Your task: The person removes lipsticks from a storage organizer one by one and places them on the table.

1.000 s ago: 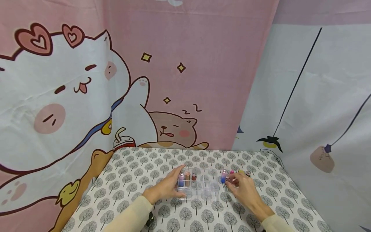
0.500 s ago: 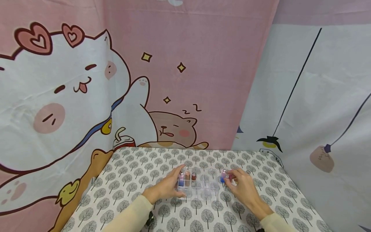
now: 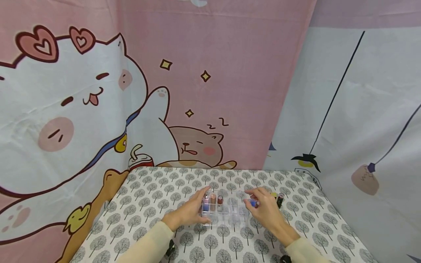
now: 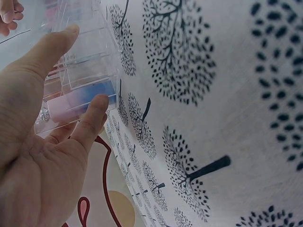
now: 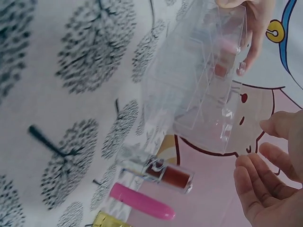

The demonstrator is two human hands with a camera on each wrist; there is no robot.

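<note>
My left hand [image 3: 188,212] grips the left end of a clear compartment organizer [image 3: 234,210], thumb at its near side and fingers at the far side. Inside stand a pink-and-blue tube [image 4: 78,101], a brown tube [image 3: 212,203] and a dark red one [image 3: 220,200]. By the organizer's right end, my right hand [image 3: 268,213] has thumb and fingertips apart, with no object between them in the right wrist view. A blue tube [image 3: 253,202] partly shows behind those fingers. A dark red lip gloss [image 5: 170,177] and a pink tube [image 5: 142,201] stand beside the organizer.
Right of my right hand are a black tube [image 3: 280,201] and a yellow item [image 3: 273,195], partly hidden by the hand. The table has a tree-print cloth [image 3: 210,243]. Printed curtains [image 3: 236,73] hang behind and at the sides.
My right hand has moved left from the small tubes to the organizer's right end. The black and yellow items have come back into view. My left hand stays put.
</note>
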